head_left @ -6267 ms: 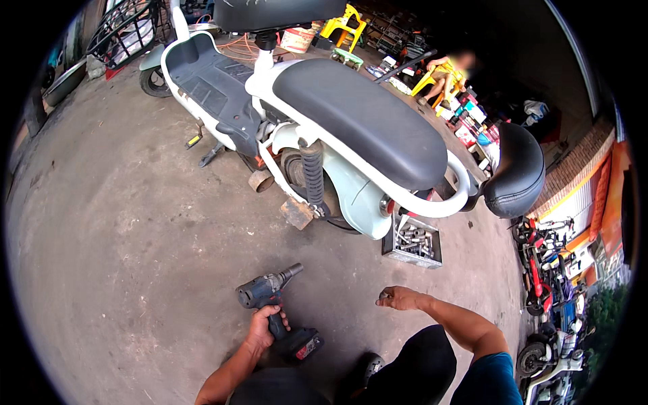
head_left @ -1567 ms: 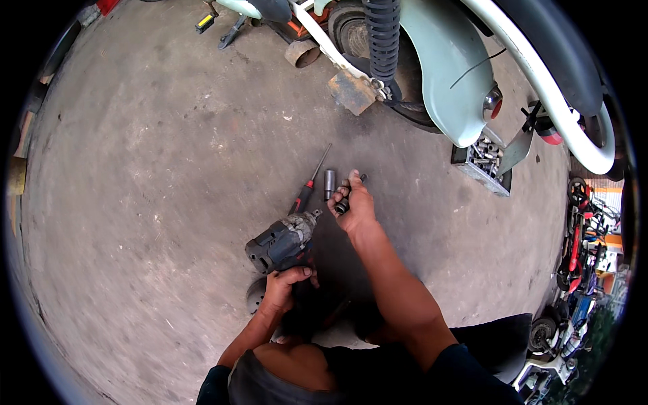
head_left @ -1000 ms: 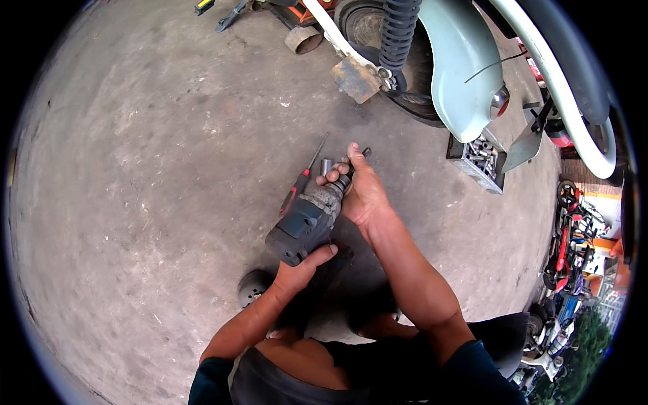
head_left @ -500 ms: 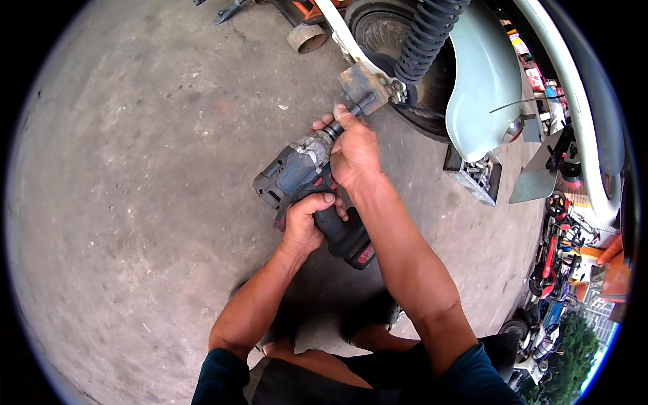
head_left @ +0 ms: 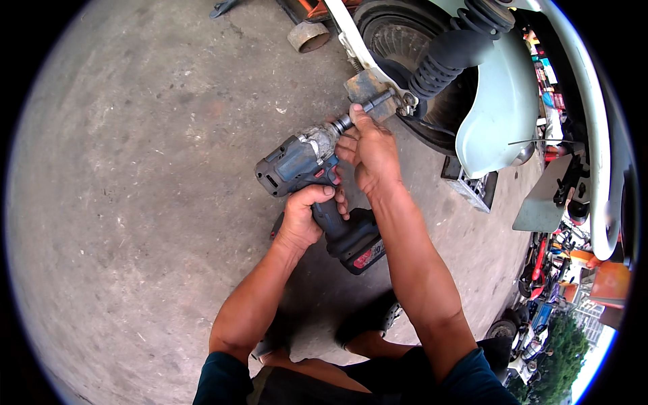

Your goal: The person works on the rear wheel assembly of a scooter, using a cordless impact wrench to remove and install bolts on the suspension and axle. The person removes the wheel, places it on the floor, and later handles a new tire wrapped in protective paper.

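Observation:
My left hand [head_left: 302,217] is closed round the handle of a dark cordless impact wrench [head_left: 287,165], whose battery sits low beside my right forearm. My right hand [head_left: 374,152] is closed at the wrench's nose, thumb on the dark socket extension [head_left: 379,98]. The socket's far end overlaps a rusty bracket [head_left: 359,85] on the scooter's white swingarm, beside the bolt joint; whether it touches cannot be told. A black coiled shock absorber [head_left: 432,74] rises from there, in front of the rear wheel [head_left: 385,34] and pale mint mudguard [head_left: 499,115].
A metal tray of sockets [head_left: 472,185] lies on the concrete floor [head_left: 155,169] under the mudguard. A rusty metal cylinder [head_left: 308,37] is near the frame. A grey plate [head_left: 536,206] hangs at the scooter's rear; parked two-wheelers [head_left: 540,263] line the right.
Over the last second the wrench and both hands have moved up to the rear bracket, the socket now at the wrench's nose. The scooter appears larger and closer.

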The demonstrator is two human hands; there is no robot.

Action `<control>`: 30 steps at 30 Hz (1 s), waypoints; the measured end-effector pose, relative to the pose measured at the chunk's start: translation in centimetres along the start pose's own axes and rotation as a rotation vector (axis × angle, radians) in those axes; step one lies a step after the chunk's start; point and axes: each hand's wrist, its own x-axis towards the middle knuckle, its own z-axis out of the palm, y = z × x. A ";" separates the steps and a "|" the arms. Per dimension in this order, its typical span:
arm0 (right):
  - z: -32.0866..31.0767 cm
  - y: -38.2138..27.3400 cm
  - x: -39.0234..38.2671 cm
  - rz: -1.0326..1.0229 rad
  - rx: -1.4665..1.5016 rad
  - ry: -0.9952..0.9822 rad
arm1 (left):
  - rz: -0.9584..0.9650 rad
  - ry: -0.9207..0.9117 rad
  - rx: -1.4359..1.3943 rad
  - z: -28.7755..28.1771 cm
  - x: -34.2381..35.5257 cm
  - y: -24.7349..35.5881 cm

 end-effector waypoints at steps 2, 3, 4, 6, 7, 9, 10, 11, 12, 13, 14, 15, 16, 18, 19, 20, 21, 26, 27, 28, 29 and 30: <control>-0.3 0.6 0.3 -0.025 0.011 0.013 | -0.015 0.000 0.034 -0.2 0.1 0.2; -0.4 0.7 0.3 -0.038 0.013 0.024 | -0.011 0.000 0.057 -0.3 0.2 0.2; -0.2 0.6 0.3 -0.048 0.017 0.033 | -0.007 0.005 0.082 -0.4 0.3 0.3; 0.2 0.5 0.1 -0.079 -0.025 0.080 | -0.009 0.001 0.022 -0.3 0.3 0.5; 0.5 0.5 -0.1 -0.099 -0.072 0.120 | -0.013 -0.002 -0.009 -0.2 0.3 0.5; 0.4 0.6 0.0 -0.123 -0.137 0.146 | -0.048 -0.009 -0.103 0.1 0.2 0.2; 0.2 0.8 0.2 -0.125 -0.156 0.131 | -0.066 -0.013 -0.150 0.2 0.2 0.0; 0.0 0.9 0.4 -0.128 -0.175 0.116 | -0.052 -0.014 -0.141 0.1 0.2 0.0; 0.0 0.9 0.4 -0.106 -0.158 0.122 | -0.038 -0.016 -0.132 0.0 0.3 -0.1; 0.1 0.8 0.2 -0.084 -0.141 0.127 | -0.024 -0.017 -0.123 0.0 0.4 -0.2; 0.1 0.7 0.2 -0.061 -0.125 0.132 | -0.014 -0.014 -0.090 -0.1 0.5 -0.1; -0.1 1.0 0.4 -0.020 -0.020 0.089 | -0.004 -0.012 -0.057 -0.3 0.5 0.2; -0.5 1.3 0.8 0.019 0.083 0.049 | 0.005 -0.014 -0.026 -0.3 0.6 0.4; -1.2 1.7 1.1 0.054 0.257 -0.074 | 0.123 0.024 0.168 -0.1 0.4 0.4; -1.5 1.9 0.9 0.052 0.327 -0.160 | 0.185 0.044 0.264 -0.2 0.3 0.4; -1.7 2.0 0.7 0.049 0.396 -0.246 | 0.210 0.034 0.335 -0.4 0.3 0.5; -1.6 2.0 0.5 0.045 0.417 -0.257 | 0.235 0.024 0.405 -0.8 0.5 0.6; -1.4 1.8 0.1 0.097 0.415 -0.257 | 0.093 0.025 0.158 0.3 0.5 1.0; -1.5 1.7 0.2 0.114 0.399 -0.246 | 0.079 -0.001 0.125 0.2 0.6 0.7; -1.6 1.7 0.2 0.101 0.383 -0.255 | 0.078 0.003 0.110 0.2 0.6 0.5; -1.7 1.8 0.3 0.087 0.368 -0.263 | 0.077 0.007 0.095 0.2 0.6 0.4; -1.9 1.8 0.3 0.074 0.352 -0.271 | 0.075 0.011 0.080 0.2 0.6 0.2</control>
